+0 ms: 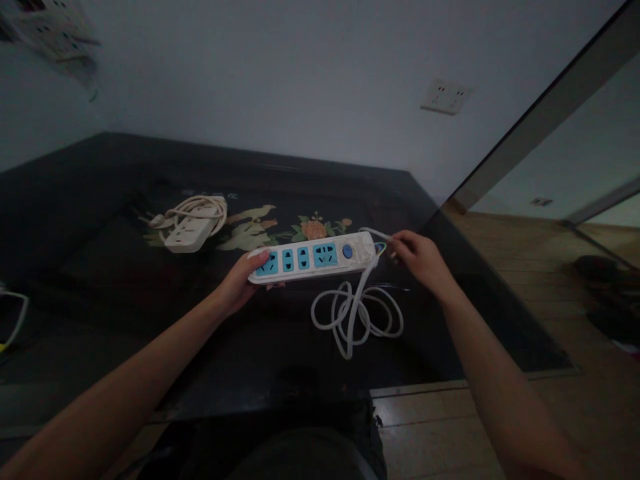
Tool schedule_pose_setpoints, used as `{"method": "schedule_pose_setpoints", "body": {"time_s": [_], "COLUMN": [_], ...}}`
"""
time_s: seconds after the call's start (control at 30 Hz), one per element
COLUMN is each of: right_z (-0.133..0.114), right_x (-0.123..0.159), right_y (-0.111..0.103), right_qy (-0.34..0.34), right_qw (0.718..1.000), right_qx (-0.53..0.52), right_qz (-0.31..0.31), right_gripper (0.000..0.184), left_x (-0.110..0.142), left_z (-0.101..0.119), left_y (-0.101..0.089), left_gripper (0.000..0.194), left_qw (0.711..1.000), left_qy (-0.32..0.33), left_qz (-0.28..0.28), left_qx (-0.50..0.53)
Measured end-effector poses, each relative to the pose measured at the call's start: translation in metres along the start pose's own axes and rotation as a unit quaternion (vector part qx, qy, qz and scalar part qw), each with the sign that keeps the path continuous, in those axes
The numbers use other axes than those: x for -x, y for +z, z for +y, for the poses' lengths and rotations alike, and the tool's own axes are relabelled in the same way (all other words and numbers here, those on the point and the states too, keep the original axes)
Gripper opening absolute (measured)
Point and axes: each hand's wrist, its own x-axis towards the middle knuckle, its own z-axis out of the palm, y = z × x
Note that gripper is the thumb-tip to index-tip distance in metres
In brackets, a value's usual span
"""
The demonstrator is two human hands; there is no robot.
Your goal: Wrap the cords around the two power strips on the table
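Note:
A white power strip (305, 259) with blue sockets and a round blue switch is held over the dark table. My left hand (244, 277) grips its left end, thumb on top and fingers beneath. At the strip's right end, thin coloured wires show beside the cable. My right hand (416, 257) is closed there, pinching a white cord (375, 233) between thumb and fingers. The strip's white cable (350, 320) hangs down and lies in loose loops on the tabletop below.
A second white power strip (189, 233), wrapped in its own cord, lies on the table (240, 340) to the left. A printed flower decorates the tabletop. On the wall is a double socket (446, 97); wooden floor (535, 267) lies to the right.

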Motion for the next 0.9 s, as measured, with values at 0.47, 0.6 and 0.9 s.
{"method": "schedule_pose_setpoints", "body": {"time_s": [0.47,0.6,0.9], "right_z": [-0.043,-0.047,-0.039], "right_x": [-0.025,-0.022,-0.008], "right_y": [-0.124,-0.111,-0.098], "right_qy": [-0.006,-0.024,-0.061], "right_qw": [0.847,0.858,0.842], "right_qx": [-0.418,-0.416,-0.411], "right_qz": [0.328,0.3,0.345], "right_gripper": [0.021,0.013,0.019], "left_x": [0.0,0.0,0.004], "left_z": [0.028,0.031,0.045], "left_y": [-0.001,-0.003,-0.011], "left_gripper": [0.014,0.016,0.016], "left_qw": [0.954,0.941,0.931], "left_qy": [0.109,0.098,0.124], "left_qz": [0.183,0.195,0.195], "left_qx": [0.211,0.258,0.284]}}
